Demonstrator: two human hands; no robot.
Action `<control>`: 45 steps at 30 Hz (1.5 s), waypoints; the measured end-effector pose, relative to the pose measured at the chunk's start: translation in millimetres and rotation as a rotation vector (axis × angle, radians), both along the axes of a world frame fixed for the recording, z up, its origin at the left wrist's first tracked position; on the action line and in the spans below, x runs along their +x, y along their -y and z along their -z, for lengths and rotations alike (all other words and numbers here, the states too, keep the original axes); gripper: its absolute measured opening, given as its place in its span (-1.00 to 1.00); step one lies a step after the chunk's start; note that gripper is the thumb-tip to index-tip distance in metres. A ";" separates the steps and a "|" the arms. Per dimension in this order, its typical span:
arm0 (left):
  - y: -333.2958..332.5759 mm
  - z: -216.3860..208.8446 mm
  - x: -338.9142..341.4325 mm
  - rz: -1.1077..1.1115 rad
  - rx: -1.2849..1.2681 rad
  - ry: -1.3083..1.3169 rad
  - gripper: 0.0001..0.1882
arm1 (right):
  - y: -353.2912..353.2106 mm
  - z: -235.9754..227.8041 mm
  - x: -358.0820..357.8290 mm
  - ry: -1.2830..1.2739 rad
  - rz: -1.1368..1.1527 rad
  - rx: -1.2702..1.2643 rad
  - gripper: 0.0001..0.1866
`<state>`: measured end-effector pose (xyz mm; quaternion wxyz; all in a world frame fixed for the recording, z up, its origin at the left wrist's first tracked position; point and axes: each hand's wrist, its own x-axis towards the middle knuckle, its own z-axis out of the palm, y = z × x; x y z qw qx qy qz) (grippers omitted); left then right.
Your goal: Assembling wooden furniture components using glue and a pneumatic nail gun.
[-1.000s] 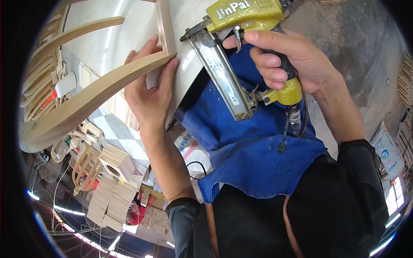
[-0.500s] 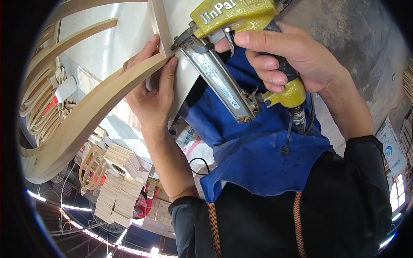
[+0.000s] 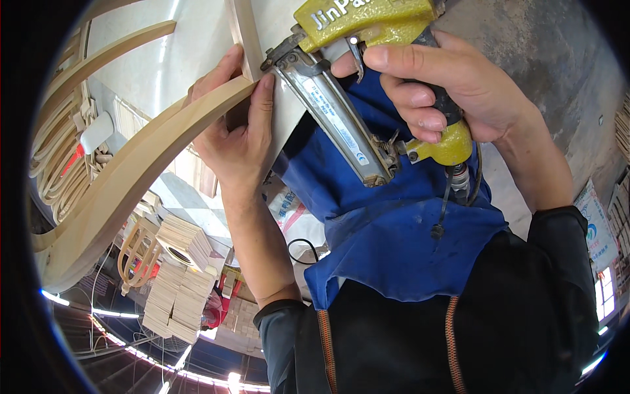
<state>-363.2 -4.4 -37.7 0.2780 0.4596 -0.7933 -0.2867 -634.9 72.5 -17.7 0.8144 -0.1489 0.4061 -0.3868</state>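
Note:
A yellow air nail gun point(image 3: 371, 29) with a silver magazine is gripped by my right hand point(image 3: 449, 85), its index finger by the trigger. The gun's nose sits beside the joint where a curved wooden piece point(image 3: 141, 157) meets a straight wooden bar point(image 3: 243, 36). My left hand point(image 3: 233, 125) is closed around that joint, thumb on the near side and fingers on the far side, pressing the two wooden parts together. Whether the nose touches the wood I cannot tell. An air hose fitting point(image 3: 459, 180) hangs at the base of the gun's handle.
Under the joint is a pale work surface point(image 3: 197, 46), with another curved wooden piece point(image 3: 125, 59) at its left. Stacked wooden parts point(image 3: 174, 299) and an oval slatted frame point(image 3: 139, 253) stand lower left. A printed sack point(image 3: 597, 226) lies at far right.
The nail gun and my right hand have shifted slightly right. The curved piece's end and my left hand have moved a little, with the left fingers higher on the bar.

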 end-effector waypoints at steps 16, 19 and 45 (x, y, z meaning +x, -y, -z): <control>2.6 7.7 5.0 0.044 -0.081 0.028 -0.54 | 2.4 -2.8 -3.2 -0.014 -0.017 -0.001 -0.51; 3.0 6.0 4.0 0.045 -0.087 0.062 -0.53 | 3.2 -3.4 -2.7 -0.024 -0.015 0.015 -0.50; 4.8 11.9 -1.5 -0.016 -0.187 -0.001 -0.56 | 19.2 -7.2 -10.7 -0.040 -0.066 0.003 -0.51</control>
